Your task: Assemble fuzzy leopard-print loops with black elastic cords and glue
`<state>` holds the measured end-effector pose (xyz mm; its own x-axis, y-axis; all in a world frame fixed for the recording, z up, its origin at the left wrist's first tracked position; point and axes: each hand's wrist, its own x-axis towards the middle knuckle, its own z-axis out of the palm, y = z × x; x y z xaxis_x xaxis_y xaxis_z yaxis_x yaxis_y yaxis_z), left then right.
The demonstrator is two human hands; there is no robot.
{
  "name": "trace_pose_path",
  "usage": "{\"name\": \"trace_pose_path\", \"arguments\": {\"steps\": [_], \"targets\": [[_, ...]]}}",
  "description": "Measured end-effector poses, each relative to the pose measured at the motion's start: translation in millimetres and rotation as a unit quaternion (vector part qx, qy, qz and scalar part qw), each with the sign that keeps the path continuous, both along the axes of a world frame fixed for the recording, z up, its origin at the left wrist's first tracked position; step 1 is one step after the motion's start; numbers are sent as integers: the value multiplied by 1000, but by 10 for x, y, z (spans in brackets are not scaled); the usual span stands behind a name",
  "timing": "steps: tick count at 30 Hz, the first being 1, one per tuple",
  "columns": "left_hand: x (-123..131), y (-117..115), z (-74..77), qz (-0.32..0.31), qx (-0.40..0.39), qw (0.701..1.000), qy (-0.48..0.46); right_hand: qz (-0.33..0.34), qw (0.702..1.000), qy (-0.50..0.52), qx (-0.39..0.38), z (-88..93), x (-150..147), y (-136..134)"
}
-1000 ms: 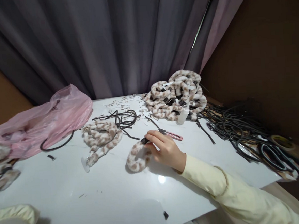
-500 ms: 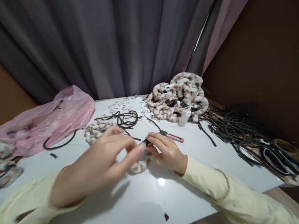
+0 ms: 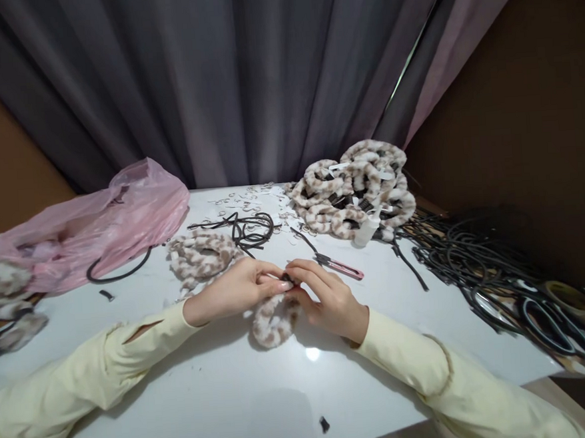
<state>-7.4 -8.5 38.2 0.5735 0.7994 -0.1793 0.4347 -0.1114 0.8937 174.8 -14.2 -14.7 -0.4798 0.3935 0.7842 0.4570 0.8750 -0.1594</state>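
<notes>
Left hand (image 3: 242, 290) and right hand (image 3: 331, 303) pinch the dark joint (image 3: 287, 279) of a spotted fluffy loop (image 3: 269, 333), just below mid-frame. Joint uppermost, its long axis slants toward lower left. A second ago, only the right held it.

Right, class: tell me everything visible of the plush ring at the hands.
The plush ring is white with brownish patches and looks soft and furry. Its loop appears to rest on the white tabletop. The left hand and right hand pinch its dark far section, mostly hidden.
</notes>
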Motion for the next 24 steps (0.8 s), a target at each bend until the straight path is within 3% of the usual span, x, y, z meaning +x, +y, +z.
{"name": "trace_pose_path", "arguments": {"steps": [5, 9, 19, 24], "targets": [[10, 13, -74, 25, -28, 999, -15, 23, 999, 13, -30, -26, -1, 28], [-12, 61, -103, -13, -41, 999, -10, 37, 998, 1, -52, -19, 0, 32], [-11, 112, -193, -26, 16, 1000, -5, 69, 991, -51, -101, 33, -2, 56], [-2, 100, -237, 36, 13, 995, -88, -12, 991, 33, -131, 40, -10, 51]]}}
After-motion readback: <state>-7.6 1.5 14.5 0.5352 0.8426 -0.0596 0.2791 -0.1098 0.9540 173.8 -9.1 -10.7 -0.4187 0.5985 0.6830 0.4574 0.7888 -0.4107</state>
